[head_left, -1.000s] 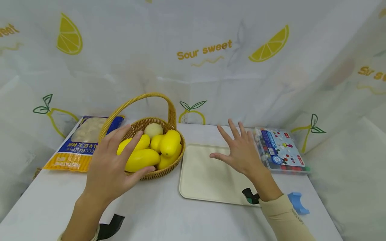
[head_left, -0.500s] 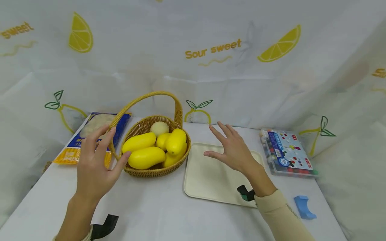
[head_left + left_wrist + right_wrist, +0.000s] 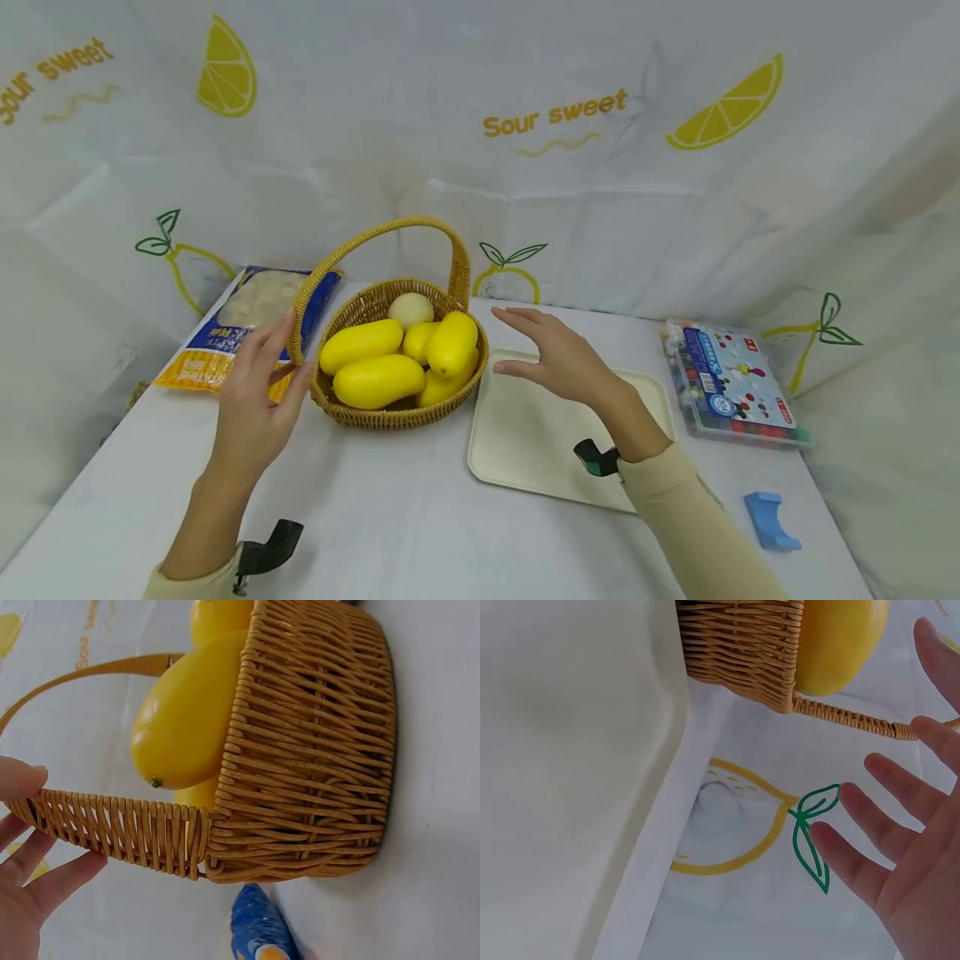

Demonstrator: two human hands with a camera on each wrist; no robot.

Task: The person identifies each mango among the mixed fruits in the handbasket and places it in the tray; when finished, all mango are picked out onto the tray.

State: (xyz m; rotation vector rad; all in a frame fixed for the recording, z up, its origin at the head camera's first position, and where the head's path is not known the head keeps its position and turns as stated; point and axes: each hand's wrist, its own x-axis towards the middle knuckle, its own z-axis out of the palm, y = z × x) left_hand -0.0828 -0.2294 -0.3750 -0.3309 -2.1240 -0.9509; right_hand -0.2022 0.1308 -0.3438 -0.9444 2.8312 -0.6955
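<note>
Left hand (image 3: pixel 255 400) and right hand (image 3: pixel 558 360) have come nearer the basket (image 3: pixel 401 419) since the earlier frame; left straddles its handle (image 3: pixel 459 271), thumb one side, fingers the other; whether it pinches, cannot tell; right, fingers spread, hovers right of the basket above a cream tray (image 3: pixel 517 433). Yellow fruits (image 3: pixel 378 382) and a pale ball (image 3: pixel 411 310) sit inside the basket; printed bag (image 3: pixel 225 333) lies behind-left of it, plastic box (image 3: pixel 735 379) well right.

White fabric backdrop (image 3: pixel 405 50), yellow lemon prints (image 3: pixel 227 71), orange "Sour sweet" lettering (image 3: pixel 555 114), white tabletop (image 3: pixel 397 517), soft light
</note>
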